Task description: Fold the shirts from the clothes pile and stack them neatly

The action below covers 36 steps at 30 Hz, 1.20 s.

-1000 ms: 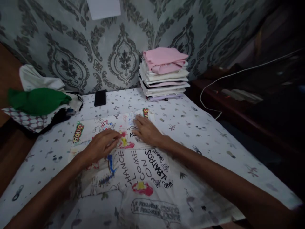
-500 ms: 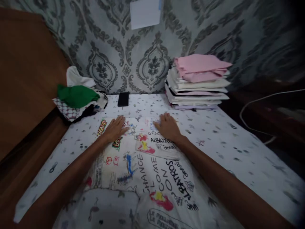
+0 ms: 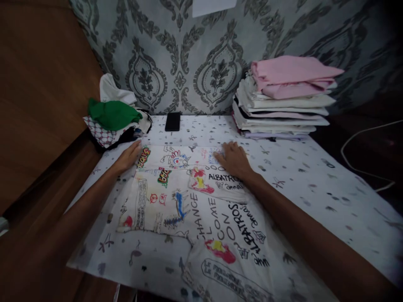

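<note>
A white garment [image 3: 201, 205] covered in coloured drawings and lettering lies partly folded on a white patterned sheet [image 3: 283, 163]. At the garment's far left corner, my left hand [image 3: 127, 158] rests with its fingers extended and close together, holding nothing. My right hand [image 3: 234, 159] lies palm down on the far right part of the garment, its fingers slightly bent and the thumb apart. The near right portion of the garment spreads toward me, beneath my right forearm.
Folded clothes with a pink one [image 3: 292, 75] on top stand at the back right. A loose clothing pile with a green piece [image 3: 113, 115] lies back left. Between them is a black phone [image 3: 172, 121]. A white cable [image 3: 348, 138] hangs at right.
My left hand has moved left, off the drawings to the garment's edge. My right hand stays at the far right part, its fingers more bent. The view has shifted slightly.
</note>
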### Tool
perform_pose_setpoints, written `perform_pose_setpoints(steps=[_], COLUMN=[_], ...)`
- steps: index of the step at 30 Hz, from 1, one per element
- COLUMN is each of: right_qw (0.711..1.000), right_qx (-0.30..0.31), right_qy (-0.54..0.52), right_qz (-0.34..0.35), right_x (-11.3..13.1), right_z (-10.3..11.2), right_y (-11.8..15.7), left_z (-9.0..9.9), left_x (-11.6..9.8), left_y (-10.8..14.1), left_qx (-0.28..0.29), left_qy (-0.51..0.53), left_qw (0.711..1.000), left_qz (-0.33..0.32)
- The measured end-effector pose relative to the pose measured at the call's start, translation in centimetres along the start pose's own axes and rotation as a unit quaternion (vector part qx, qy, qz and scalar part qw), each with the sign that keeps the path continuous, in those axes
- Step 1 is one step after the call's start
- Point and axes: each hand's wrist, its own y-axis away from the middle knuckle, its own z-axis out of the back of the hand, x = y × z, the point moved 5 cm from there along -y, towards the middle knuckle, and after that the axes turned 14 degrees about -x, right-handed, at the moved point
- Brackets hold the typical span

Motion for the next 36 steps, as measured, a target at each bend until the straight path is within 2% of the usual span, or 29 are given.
perform_pose_setpoints(steps=[2,3,8,10,13,15,17,19,21,22,24,27,31,36], right_qw=[1.0,1.0,0.993,0.993,0.996,0.997,0.996,0.993,0.986,0.982,0.973,0.959,0.948,0.929], right_qx=[-0.017,-0.024,0.004,0.016,0.013,-0.003,-0.03,-0.055,-0.074,-0.082,-0.093,-0.088,-0.029,0.026], right_qy=[-0.007,-0.011,-0.031,-0.021,-0.018,-0.032,-0.055,-0.089,-0.131,-0.153,-0.193,-0.252,-0.31,-0.369], right_qz=[-0.002,0.004,0.115,0.113,0.088,0.075,0.061,0.057,0.068,0.076,0.087,0.091,0.072,0.01], right_x=[0.3,0.6,2.0,1.4,-0.2,-1.1,-1.9,-2.4,-2.5,-2.4,-2.2,-1.7,-0.7,-0.6], right_z=[0.7,1.1,2.9,3.5,5.0,6.3,7.8,9.3,10.8,11.5,12.7,13.7,13.8,12.8], right_y=[0.4,0.8,4.3,5.8,8.4,10.3,12.6,15.0,17.2,18.1,19.4,19.6,18.0,15.7], left_z=[0.9,0.9,-0.3,-0.6,-0.6,-0.1,0.7,1.4,1.7,1.6,1.3,0.0,-2.4,-4.3], left_x=[-0.9,-1.6,-5.3,-5.7,-5.1,-4.7,-5.2,-7.3,-10.9,-13.1,-17.5,-22.4,-25.6,-26.6], left_y=[0.7,1.4,5.9,7.5,8.7,9.1,9.8,11.4,14.2,16.0,19.9,24.5,27.1,28.6], left_qx=[-0.046,-0.046,0.056,0.078,0.096,0.092,0.072,0.067,0.097,0.121,0.159,0.19,0.154,0.088], left_qy=[0.026,0.019,-0.07,-0.099,-0.116,-0.116,-0.102,-0.059,0.007,0.039,0.09,0.104,0.086,0.062], left_qw=[0.999,0.999,0.988,0.98,0.974,0.975,0.979,0.977,0.958,0.94,0.884,0.835,0.814,0.803], left_qz=[-0.006,-0.02,-0.128,-0.156,-0.172,-0.163,-0.161,-0.194,-0.271,-0.318,-0.429,-0.506,-0.554,-0.586])
